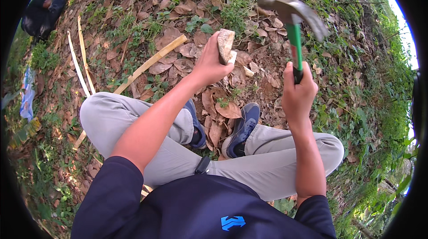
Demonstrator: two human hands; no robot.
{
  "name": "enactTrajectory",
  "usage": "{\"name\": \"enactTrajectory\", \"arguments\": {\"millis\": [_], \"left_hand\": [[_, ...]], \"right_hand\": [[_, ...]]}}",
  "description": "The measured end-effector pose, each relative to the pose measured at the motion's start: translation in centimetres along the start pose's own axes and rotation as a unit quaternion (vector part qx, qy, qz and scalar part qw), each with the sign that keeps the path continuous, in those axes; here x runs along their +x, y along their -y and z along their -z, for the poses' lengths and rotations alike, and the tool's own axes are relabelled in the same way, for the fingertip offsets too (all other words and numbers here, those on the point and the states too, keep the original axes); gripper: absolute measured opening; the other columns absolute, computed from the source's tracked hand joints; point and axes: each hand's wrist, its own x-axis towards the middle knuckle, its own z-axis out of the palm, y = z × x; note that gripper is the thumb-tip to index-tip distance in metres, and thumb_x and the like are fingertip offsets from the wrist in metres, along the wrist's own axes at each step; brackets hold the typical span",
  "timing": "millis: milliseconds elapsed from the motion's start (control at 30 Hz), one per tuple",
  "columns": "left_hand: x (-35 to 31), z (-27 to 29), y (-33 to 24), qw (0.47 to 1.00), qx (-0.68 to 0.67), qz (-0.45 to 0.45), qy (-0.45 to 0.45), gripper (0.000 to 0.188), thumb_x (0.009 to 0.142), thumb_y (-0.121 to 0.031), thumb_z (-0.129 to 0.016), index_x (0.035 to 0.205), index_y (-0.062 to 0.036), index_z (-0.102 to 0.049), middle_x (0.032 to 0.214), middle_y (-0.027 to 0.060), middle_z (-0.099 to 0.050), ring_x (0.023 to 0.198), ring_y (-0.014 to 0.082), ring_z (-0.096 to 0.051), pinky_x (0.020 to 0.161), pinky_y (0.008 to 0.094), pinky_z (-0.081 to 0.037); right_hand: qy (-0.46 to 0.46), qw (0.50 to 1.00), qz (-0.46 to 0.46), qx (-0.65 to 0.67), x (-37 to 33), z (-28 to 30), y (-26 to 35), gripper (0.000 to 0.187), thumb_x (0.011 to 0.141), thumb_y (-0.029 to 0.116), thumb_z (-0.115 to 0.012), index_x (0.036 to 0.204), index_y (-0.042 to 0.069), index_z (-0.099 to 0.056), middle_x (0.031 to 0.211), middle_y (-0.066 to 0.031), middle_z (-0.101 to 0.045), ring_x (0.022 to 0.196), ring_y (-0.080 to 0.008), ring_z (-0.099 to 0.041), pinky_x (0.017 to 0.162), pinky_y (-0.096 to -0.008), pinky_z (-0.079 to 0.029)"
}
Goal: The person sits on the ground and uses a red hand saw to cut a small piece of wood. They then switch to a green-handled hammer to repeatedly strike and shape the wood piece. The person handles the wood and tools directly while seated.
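Observation:
A chunky wooden block with a pale, rough face is gripped in my left hand, in front of my crossed legs. My right hand is wrapped round the lower end of a claw hammer with a green handle. The hammer is raised, its metal head slightly blurred, up and to the right of the block and apart from it. Beside the left fingers a small pale piece of wood shows, partly hidden by the hand. Another short pale piece lies on the leafy ground just to the right.
A long split strip of bamboo lies left of my left forearm. Two thinner strips lie farther left. Dry leaves and green plants cover the ground. A blue-white crumpled thing and a dark object are at the left edge.

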Motion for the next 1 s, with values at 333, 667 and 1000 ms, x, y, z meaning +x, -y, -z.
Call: {"name": "enactTrajectory", "arguments": {"millis": [333, 667, 1000], "left_hand": [[-0.1, 0.0, -0.6, 0.999, 0.032, 0.008, 0.020, 0.103, 0.076, -0.022, -0.076, 0.158, -0.0012, -0.018, 0.152, 0.0249, -0.040, 0.146, 0.0427, -0.038, 0.122, 0.0460, -0.033], [-0.4, 0.2, -1.2, 0.998, 0.050, -0.026, 0.016, 0.105, 0.075, -0.023, -0.080, 0.159, -0.0055, -0.018, 0.153, 0.0228, -0.037, 0.148, 0.0414, -0.035, 0.122, 0.0461, -0.033], [-1.0, -0.1, -2.6, 0.998, 0.040, -0.002, 0.050, 0.104, 0.076, -0.019, -0.077, 0.160, -0.0037, -0.017, 0.156, 0.0233, -0.035, 0.150, 0.0404, -0.034, 0.125, 0.0448, -0.030]], "right_hand": [[-0.044, 0.999, 0.002, -0.026, 0.9, -0.4, -0.5, 0.023, 0.100, 0.022, -0.065, 0.087, 0.005, -0.058, 0.058, -0.0089, -0.057, 0.053, -0.0265, -0.061, 0.053, -0.0393, -0.045], [0.097, 0.988, -0.081, -0.087, 0.4, 2.1, 0.4, 0.030, 0.105, 0.030, -0.064, 0.091, 0.005, -0.054, 0.060, -0.0095, -0.055, 0.054, -0.0248, -0.057, 0.054, -0.0410, -0.043], [0.093, 0.991, 0.006, -0.100, -0.2, 0.2, -0.7, 0.030, 0.099, 0.030, -0.070, 0.088, 0.007, -0.054, 0.058, -0.0137, -0.056, 0.051, -0.0368, -0.057, 0.052, -0.0469, -0.043]]}}
